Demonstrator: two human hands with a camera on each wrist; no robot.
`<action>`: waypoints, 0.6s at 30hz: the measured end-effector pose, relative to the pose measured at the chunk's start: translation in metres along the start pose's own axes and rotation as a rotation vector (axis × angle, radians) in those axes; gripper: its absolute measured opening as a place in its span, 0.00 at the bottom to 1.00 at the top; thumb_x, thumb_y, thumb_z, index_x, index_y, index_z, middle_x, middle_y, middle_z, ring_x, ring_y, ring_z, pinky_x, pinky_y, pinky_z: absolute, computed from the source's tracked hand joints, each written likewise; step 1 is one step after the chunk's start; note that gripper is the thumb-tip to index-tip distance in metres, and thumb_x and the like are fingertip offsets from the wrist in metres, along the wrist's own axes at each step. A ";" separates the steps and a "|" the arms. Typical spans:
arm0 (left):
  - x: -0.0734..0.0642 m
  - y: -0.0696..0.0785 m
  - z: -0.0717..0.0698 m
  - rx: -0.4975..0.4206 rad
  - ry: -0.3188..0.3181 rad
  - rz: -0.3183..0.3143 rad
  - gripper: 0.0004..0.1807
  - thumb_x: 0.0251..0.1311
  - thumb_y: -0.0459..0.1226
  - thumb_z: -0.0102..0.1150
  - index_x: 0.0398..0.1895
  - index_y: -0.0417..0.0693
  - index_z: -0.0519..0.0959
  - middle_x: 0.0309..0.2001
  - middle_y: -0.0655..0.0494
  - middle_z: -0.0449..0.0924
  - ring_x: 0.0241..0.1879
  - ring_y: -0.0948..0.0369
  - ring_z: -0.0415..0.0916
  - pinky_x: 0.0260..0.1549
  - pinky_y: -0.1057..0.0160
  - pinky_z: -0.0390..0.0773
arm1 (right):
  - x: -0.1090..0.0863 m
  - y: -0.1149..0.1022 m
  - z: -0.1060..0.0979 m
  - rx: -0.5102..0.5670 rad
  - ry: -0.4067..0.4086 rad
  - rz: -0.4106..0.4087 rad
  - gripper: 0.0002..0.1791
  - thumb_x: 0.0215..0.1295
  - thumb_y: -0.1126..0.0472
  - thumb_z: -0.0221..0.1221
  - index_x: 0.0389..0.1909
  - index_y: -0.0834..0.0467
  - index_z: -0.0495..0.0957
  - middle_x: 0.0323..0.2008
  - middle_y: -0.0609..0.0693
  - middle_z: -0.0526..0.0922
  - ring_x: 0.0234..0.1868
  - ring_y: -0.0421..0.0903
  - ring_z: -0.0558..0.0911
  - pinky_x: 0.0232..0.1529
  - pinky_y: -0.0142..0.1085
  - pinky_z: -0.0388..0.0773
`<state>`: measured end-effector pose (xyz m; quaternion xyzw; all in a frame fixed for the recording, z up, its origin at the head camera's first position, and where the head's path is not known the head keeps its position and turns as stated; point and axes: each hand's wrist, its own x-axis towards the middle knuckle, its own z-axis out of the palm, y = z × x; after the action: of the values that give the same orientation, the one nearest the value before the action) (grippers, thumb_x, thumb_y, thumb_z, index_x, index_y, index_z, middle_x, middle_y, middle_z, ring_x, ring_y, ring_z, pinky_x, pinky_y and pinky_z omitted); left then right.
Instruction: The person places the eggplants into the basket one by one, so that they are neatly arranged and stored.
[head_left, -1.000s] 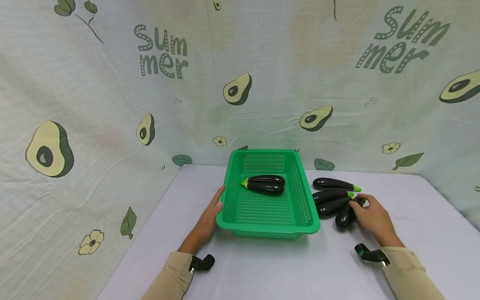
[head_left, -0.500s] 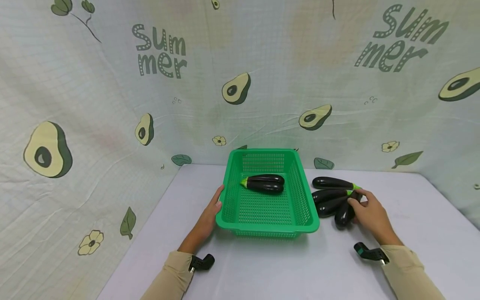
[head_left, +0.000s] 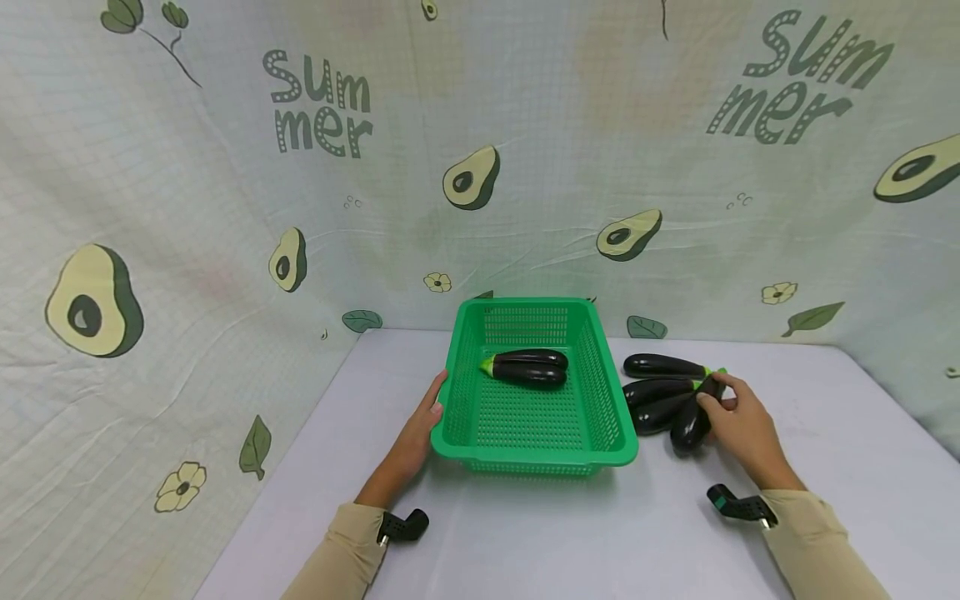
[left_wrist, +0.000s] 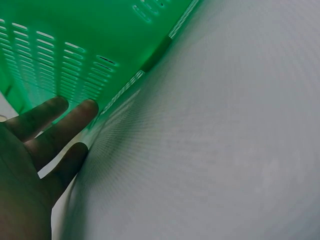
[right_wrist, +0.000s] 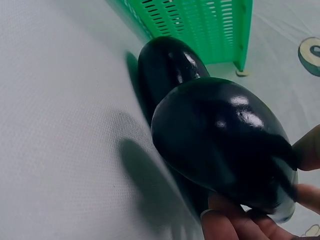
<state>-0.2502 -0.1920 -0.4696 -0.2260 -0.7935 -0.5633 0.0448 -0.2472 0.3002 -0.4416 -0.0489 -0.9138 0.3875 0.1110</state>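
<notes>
In the head view, my right hand (head_left: 750,435) pinches an eggplant (head_left: 691,425) near its stem end, to the right of the basket. The right wrist view shows this eggplant (right_wrist: 220,145) between thumb and fingers, its round end just off the cloth with a shadow below. Another eggplant (right_wrist: 167,70) lies behind it. A green plastic basket (head_left: 525,457) stands mid-table, and two eggplants (head_left: 531,377) lie side by side in it. My left hand (head_left: 411,433) rests against the basket's left side. Its straight fingers (left_wrist: 75,120) touch the perforated wall in the left wrist view.
Several eggplants (head_left: 663,365) lie on the table right of the basket, close to its wall. The white table (head_left: 570,542) reaches back to a patterned cloth (head_left: 540,233) hanging behind and at the sides.
My right hand has shifted slightly with the pinched eggplant, its stem end moving a little back and its green tip now showing. The left hand and basket stay in place.
</notes>
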 end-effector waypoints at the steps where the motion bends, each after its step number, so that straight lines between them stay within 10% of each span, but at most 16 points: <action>1: 0.000 0.000 0.000 -0.002 -0.001 0.000 0.30 0.81 0.43 0.26 0.82 0.55 0.43 0.80 0.50 0.40 0.78 0.51 0.38 0.71 0.41 0.41 | 0.000 0.000 0.000 0.004 0.005 -0.005 0.37 0.77 0.47 0.50 0.75 0.67 0.55 0.45 0.72 0.78 0.23 0.49 0.81 0.27 0.38 0.69; 18: 0.000 -0.001 -0.001 0.002 -0.006 0.003 0.30 0.81 0.44 0.25 0.82 0.56 0.43 0.81 0.51 0.40 0.78 0.52 0.38 0.71 0.40 0.41 | -0.001 -0.004 0.002 0.065 -0.003 -0.033 0.36 0.77 0.47 0.50 0.76 0.64 0.56 0.49 0.72 0.74 0.27 0.48 0.80 0.25 0.36 0.74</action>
<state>-0.2509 -0.1926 -0.4700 -0.2287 -0.7939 -0.5617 0.0437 -0.2468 0.2954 -0.4405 -0.0295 -0.9016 0.4152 0.1175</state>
